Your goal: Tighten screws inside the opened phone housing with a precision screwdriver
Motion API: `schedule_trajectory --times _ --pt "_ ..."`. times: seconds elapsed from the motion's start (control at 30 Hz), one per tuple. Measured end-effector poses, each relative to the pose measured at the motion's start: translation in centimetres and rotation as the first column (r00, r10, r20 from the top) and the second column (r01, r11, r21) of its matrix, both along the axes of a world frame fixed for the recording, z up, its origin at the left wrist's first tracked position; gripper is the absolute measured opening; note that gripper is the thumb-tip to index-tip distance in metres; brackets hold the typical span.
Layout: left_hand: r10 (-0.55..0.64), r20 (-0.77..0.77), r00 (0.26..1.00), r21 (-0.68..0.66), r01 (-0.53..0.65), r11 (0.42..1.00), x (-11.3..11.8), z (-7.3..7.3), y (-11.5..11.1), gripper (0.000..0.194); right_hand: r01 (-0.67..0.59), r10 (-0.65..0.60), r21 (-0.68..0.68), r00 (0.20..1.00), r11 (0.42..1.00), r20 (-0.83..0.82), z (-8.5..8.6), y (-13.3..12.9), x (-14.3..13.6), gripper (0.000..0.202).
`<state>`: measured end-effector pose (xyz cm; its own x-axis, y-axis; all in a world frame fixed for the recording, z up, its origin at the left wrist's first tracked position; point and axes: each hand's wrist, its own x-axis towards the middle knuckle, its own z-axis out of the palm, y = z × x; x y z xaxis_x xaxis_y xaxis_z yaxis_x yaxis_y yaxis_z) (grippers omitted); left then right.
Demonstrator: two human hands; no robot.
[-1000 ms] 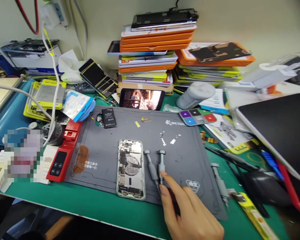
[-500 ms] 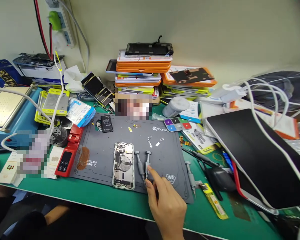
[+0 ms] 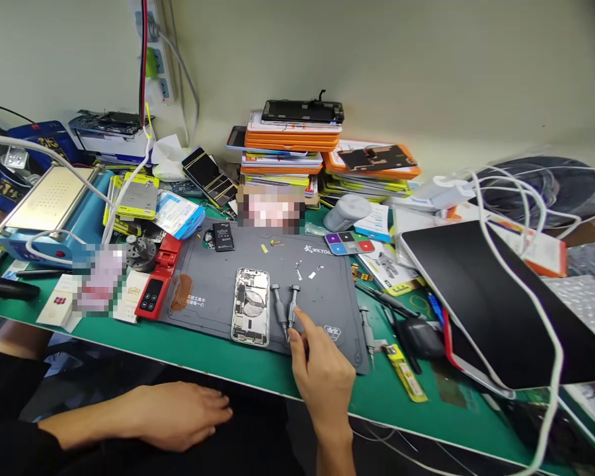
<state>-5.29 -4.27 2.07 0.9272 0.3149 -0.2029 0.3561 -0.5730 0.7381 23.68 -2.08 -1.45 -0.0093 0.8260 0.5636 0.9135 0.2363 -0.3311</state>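
Observation:
On the grey mat [image 3: 213, 291], my right hand [image 3: 322, 363] has its thumb and index finger round the right one of two grey screwdrivers [image 3: 293, 305], which still lies on the mat. The other screwdriver [image 3: 279, 307] lies just left of it, untouched. Beside them is an opened phone [image 3: 250, 307] with its inner parts showing. My left hand [image 3: 183, 413] rests palm down on my lap below the table edge, fingers lying flat, holding nothing. A black battery [image 3: 223, 237] and small metal pieces [image 3: 300, 270] are further back on the mat.
A red device [image 3: 151, 294] and a blue machine [image 3: 54, 218] stand on the left. Boxes are stacked [image 3: 292, 142] at the back. At the right lie a large black-screened tablet [image 3: 500, 304], cables and a yellow packet [image 3: 404, 372]. Another person's forearm [image 3: 20, 338] shows at far left.
The view has shifted, so more of the left side and my lap shows. My left hand has come into view. My right hand stays at the same screwdriver.

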Motion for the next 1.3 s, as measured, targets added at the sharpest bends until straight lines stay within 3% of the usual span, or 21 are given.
schedule_trajectory --times 0.07,0.1,0.13,0.17,0.2,0.23,0.3,0.33,0.4,0.47,0.57,0.7,0.9,1.3 --pt "-0.013 0.095 0.995 -0.213 0.033 0.977 1.0 3.4 1.4 0.043 0.004 -0.004 0.002 1.0 1.0 -0.002 0.0 0.0 0.0 0.033" --pt "0.057 0.151 0.987 -0.295 -0.01 0.955 1.6 4.7 2.2 0.034 0.008 -0.008 -0.001 1.0 1.0 -0.003 -0.1 0.0 -0.1 0.032" --pt "0.201 0.181 0.963 -0.299 -0.14 0.944 2.2 5.5 3.1 0.027 0.013 -0.013 -0.003 1.0 1.0 -0.004 -0.1 0.1 -0.1 0.032" --pt "0.318 0.228 0.92 -0.213 -0.272 0.938 2.8 5.8 3.9 0.02 0.018 -0.018 -0.003 1.0 1.0 -0.006 -0.1 0.1 -0.1 0.031" --pt "0.414 0.297 0.86 -0.079 -0.41 0.909 3.3 5.6 4.6 0.027 0.021 -0.021 -0.002 1.0 1.0 -0.006 -0.1 0.2 -0.1 0.03" --pt "0.503 0.367 0.782 0.083 -0.566 0.82 3.7 4.9 5.3 0.032 0.021 -0.021 0.002 1.0 1.0 -0.005 -0.1 0.3 -0.2 0.029" --pt "0.519 0.457 0.723 0.392 -0.687 0.612 4.4 2.9 6.3 0.03 0.011 -0.011 0.007 1.0 1.0 -0.007 0.1 0.4 -0.2 0.028" --pt "0.521 0.475 0.709 0.374 -0.699 0.61 4.6 1.8 6.6 0.027 0.003 -0.003 0.008 1.0 1.0 -0.012 0.2 0.4 -0.2 0.027" --pt "0.531 0.467 0.707 0.29 -0.69 0.663 4.8 0.1 7.0 0.028 -0.005 0.005 0.016 0.999 1.0 -0.038 0.6 0.3 -0.2 0.024" --pt "0.503 0.471 0.725 0.303 -0.669 0.679 4.8 -0.7 7.2 0.032 0.019 -0.015 0.052 0.997 0.998 -0.078 1.1 0.2 -0.2 0.024" --pt "0.446 0.466 0.764 0.311 -0.613 0.726 4.7 -0.8 7.3 0.042 0.085 -0.068 0.113 0.987 0.99 -0.148 2.0 0.2 -0.1 0.028" --pt "0.418 0.435 0.798 0.311 -0.569 0.761 4.5 -0.7 7.6 0.051 0.089 -0.075 0.054 0.971 0.995 -0.227 2.6 1.1 -0.5 0.023" --pt "0.424 0.446 0.788 0.325 -0.584 0.744 4.5 -1.2 7.7 0.033 0.074 -0.072 0.004 0.98 0.997 -0.187 0.8 2.8 -2.1 0.023" --pt "0.483 0.458 0.746 0.28 -0.637 0.718 4.5 -1.6 8.0 0.037 0.112 -0.114 -0.033 0.99 0.993 -0.085 0.3 3.1 -2.6 0.024"
